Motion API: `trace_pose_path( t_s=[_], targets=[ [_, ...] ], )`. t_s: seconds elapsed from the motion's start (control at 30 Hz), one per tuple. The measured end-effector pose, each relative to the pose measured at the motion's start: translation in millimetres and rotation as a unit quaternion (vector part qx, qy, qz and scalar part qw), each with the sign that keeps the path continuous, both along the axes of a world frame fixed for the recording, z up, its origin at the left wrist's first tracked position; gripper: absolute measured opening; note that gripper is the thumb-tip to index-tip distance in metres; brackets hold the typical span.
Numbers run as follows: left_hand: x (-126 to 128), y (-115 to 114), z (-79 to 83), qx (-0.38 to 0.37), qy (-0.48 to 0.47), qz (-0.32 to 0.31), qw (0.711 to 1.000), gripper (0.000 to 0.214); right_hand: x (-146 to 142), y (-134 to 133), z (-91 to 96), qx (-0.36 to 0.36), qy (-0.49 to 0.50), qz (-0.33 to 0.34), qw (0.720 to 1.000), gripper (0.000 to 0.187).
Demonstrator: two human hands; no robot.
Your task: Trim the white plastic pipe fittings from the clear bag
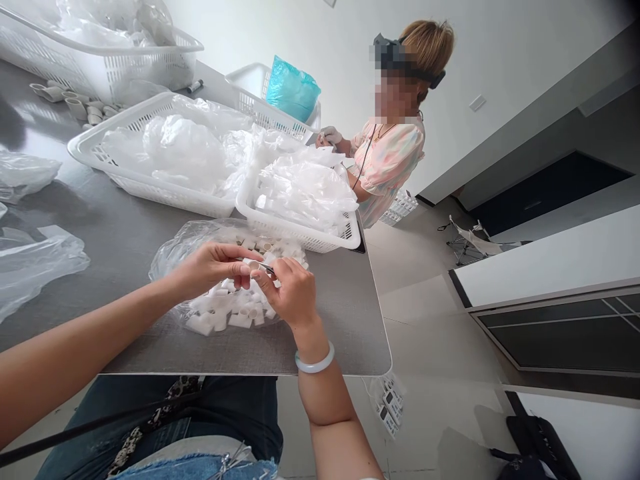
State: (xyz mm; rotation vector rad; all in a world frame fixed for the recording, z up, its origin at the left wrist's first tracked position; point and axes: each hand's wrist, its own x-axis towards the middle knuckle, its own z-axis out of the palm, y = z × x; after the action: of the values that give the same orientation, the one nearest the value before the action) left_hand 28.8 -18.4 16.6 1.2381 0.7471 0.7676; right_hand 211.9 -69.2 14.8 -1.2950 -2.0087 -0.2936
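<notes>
My left hand [213,267] pinches a small white plastic fitting [253,265] above an open clear bag holding a heap of white fittings [227,313]. My right hand [290,290] meets it from the right, fingers closed on a thin dark tool [267,269] whose tip touches the fitting. A pale bangle [314,363] circles my right wrist. Both hands hover just over the grey table [125,240].
White slotted baskets [150,187] full of clear bags stand behind the heap, one with a teal bag [293,90]. Loose clear bags [35,260] lie at left. Another person [395,127] in gloves works at the table's far end. The table edge [380,320] runs right of my hands.
</notes>
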Motion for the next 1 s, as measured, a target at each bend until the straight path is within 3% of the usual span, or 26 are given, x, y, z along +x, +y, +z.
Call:
trace_pose_path(
  t_s=[0.17, 0.33, 0.5, 0.67, 1.0],
  targets=[
    [-0.4, 1.0, -2.0, -0.013, -0.016, 0.010, 1.000, 0.022, 0.7, 0.5, -3.3, -0.017, -0.024, -0.014, 0.999, 0.068],
    [-3.9, 4.0, -0.6, -0.043, -0.035, -0.012, 0.998, 0.024, 1.7, 0.9, -6.5, -0.048, -0.044, -0.034, 0.997, 0.057],
    [-7.2, 9.5, -2.6, -0.097, -0.089, -0.068, 0.989, 0.020, 1.0, 0.3, -2.8, -0.022, -0.018, -0.029, 0.999, 0.061],
    [-8.0, 13.4, -8.9, -0.131, -0.126, -0.050, 0.982, 0.019, -1.4, 0.5, -2.2, 0.008, -0.013, -0.030, 0.999, 0.064],
    [-5.5, 11.8, -10.6, -0.089, -0.119, -0.031, 0.988, 0.011, -5.4, 1.1, -4.4, 0.042, -0.028, -0.049, 0.998, 0.064]
  ],
)
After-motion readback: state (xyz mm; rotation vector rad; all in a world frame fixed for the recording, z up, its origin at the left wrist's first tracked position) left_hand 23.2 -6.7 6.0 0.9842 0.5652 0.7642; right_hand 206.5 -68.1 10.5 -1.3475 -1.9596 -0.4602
